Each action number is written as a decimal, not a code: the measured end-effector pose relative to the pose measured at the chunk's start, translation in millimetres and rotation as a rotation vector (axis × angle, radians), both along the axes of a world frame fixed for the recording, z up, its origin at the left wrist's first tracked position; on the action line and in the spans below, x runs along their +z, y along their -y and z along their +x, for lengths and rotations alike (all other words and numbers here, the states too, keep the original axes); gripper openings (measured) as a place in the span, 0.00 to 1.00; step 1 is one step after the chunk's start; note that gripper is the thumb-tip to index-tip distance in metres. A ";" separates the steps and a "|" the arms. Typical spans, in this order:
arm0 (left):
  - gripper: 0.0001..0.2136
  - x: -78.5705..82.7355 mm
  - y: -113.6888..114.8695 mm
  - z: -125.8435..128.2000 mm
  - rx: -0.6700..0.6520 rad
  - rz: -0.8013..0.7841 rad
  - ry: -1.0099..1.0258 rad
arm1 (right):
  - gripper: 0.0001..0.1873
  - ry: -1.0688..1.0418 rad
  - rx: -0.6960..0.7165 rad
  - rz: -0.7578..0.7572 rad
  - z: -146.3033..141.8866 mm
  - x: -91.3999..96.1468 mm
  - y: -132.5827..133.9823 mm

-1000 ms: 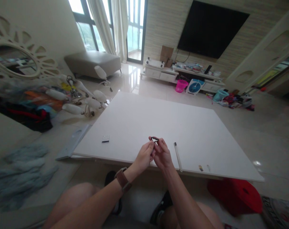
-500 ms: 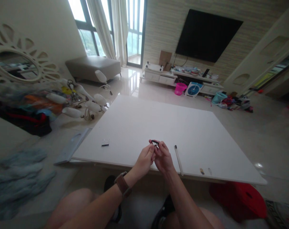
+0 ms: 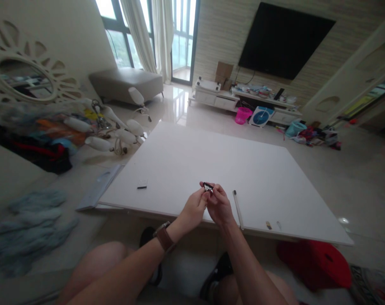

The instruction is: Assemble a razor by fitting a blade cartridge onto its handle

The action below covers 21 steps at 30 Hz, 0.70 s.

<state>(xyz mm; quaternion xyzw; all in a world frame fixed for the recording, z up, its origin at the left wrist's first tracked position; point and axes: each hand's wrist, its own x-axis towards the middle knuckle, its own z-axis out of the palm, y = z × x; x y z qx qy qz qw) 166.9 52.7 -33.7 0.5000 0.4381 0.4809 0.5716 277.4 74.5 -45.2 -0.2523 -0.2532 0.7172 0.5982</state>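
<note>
Above the near edge of the white board [image 3: 186, 165], my two hands meet around a small black-and-silver piece [image 3: 208, 186]; its exact kind is too small to make out. My left hand [image 3: 194, 207], with a brown-strapped watch on the wrist, pinches it from the left and below. The fingers of my right hand [image 3: 220, 205] close on its right side and partly hide it. Just right of my hands lies a slim pale stick with a dark tip [image 3: 237, 209]. A small clear case with a black strip [image 3: 142, 184] rests on the board to the left.
Near the board's front right edge lie a small brown-and-black piece [image 3: 268, 225] and a clear bit [image 3: 279, 225]. Below that corner is a red stool [image 3: 316, 264]. A lamp with white shades [image 3: 125, 135] lies on the floor at left, beside bagged things.
The view has shifted slightly. My hands keep hold of the small piece, which is turned a little, showing more of its silver part. The things on the board lie as before.
</note>
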 end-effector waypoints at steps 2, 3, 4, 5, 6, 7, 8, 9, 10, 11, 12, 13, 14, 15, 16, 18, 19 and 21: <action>0.16 2.1 0.5 -0.9 0.010 0.015 -0.014 | 0.13 0.008 -0.001 0.017 0.4 0.8 -0.4; 0.16 3.0 0.6 -1.4 0.015 0.025 -0.024 | 0.13 0.012 0.000 0.025 0.6 1.2 -0.6; 0.16 3.8 0.6 -1.9 0.021 0.039 -0.037 | 0.13 0.016 0.002 0.034 0.8 1.4 -0.9; 0.15 4.4 0.6 -2.3 0.026 0.055 -0.050 | 0.13 0.020 0.003 0.043 1.0 1.5 -1.1; 0.15 4.8 0.5 -2.8 0.029 0.073 -0.064 | 0.13 0.023 0.006 0.051 1.2 1.4 -1.2; 0.15 5.1 0.4 -3.1 0.032 0.089 -0.076 | 0.13 0.025 0.008 0.059 1.4 1.2 -1.2; 0.15 5.3 0.4 -3.5 0.034 0.101 -0.083 | 0.12 0.029 0.010 0.064 1.6 0.9 -1.2; 0.15 5.3 0.5 -3.7 0.037 0.103 -0.083 | 0.12 0.035 0.012 0.070 1.9 0.6 -1.1; 0.15 5.2 0.6 -3.9 0.040 0.097 -0.075 | 0.12 0.044 0.014 0.080 2.2 0.3 -1.0; 0.15 5.0 0.7 -4.0 0.040 0.084 -0.064 | 0.12 0.056 0.013 0.093 2.5 0.1 -1.0; 0.15 4.6 0.8 -4.1 0.040 0.067 -0.050 | 0.11 0.072 0.011 0.109 2.8 0.0 -1.0; 0.15 4.1 0.9 -4.2 0.038 0.049 -0.038 | 0.11 0.090 0.008 0.126 3.2 -0.1 -1.2; 0.16 3.4 0.9 -4.2 0.035 0.033 -0.029 | 0.11 0.109 0.004 0.143 3.6 -0.1 -1.4; 0.16 2.4 0.7 -4.3 0.029 0.025 -0.026 | 0.11 0.127 0.000 0.158 4.2 0.0 -1.8; 0.17 1.2 0.4 -4.3 0.022 0.022 -0.029 | 0.10 0.144 -0.003 0.169 5.0 0.1 -2.3; 0.18 -1.7 -0.5 -4.7 0.004 0.027 -0.046 | 0.10 0.185 -0.008 0.197 7.5 0.5 -3.4; 0.18 -3.2 -1.1 -4.9 -0.004 0.031 -0.056 | 0.10 0.215 -0.011 0.213 9.0 0.8 -4.0; 0.19 -5.9 -2.0 -5.5 -0.024 0.031 -0.071 | 0.10 0.295 -0.015 0.247 12.3 1.6 -4.8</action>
